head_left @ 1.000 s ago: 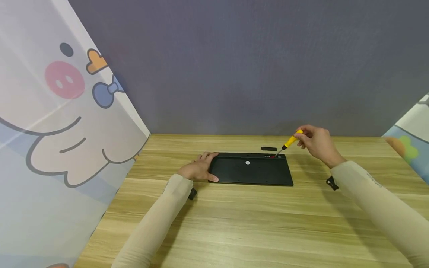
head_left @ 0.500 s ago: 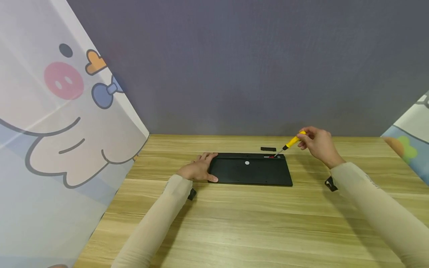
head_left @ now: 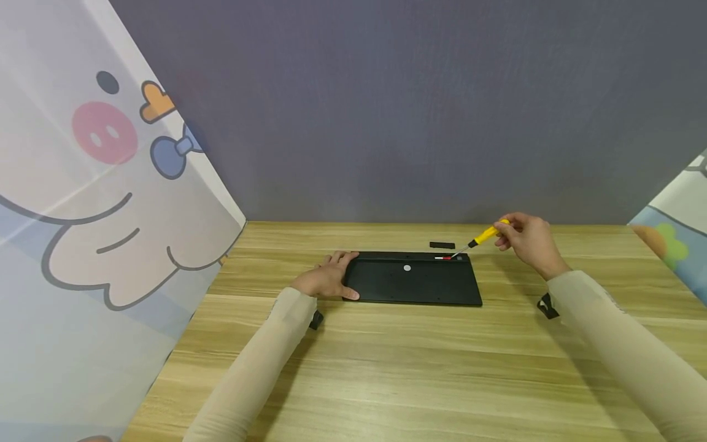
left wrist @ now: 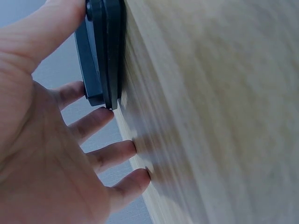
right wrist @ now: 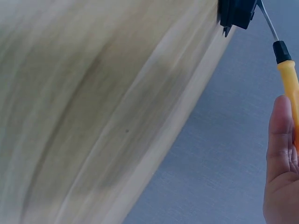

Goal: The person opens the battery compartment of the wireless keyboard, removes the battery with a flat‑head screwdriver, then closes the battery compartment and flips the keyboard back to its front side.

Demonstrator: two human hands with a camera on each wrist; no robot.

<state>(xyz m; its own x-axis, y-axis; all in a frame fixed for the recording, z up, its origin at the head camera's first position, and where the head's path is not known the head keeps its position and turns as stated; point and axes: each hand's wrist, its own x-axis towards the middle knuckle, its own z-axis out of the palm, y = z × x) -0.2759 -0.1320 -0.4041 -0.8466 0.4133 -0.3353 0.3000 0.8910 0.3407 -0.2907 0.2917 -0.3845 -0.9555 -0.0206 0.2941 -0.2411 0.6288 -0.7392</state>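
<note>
A thin black keyboard (head_left: 422, 285) lies face down on the table, a round white sticker on its underside. My left hand (head_left: 326, 279) holds its left end, thumb at the front corner and index finger at the back corner; in the left wrist view the ring and little fingertips meet the tabletop. My right hand (head_left: 527, 242) pinches the yellow handle of a screwdriver (head_left: 486, 235), held slanting. Its metal tip reaches a small red and silvery-white battery (head_left: 446, 258) in the open compartment at the keyboard's back right. The right wrist view shows handle and shaft, with the tip hidden.
A small black battery cover (head_left: 442, 245) lies behind the keyboard. Under each wrist a black strap piece shows, the right one (head_left: 548, 306) and the left one (head_left: 316, 320). A grey panel (head_left: 386, 123) rises along the table's back edge, with a cartoon-printed panel (head_left: 110, 202) at left.
The screwdriver's handle has dropped slightly and shifted right, so the shaft slants lower. The battery now shows more of its pale end. My left hand and the keyboard stay put.
</note>
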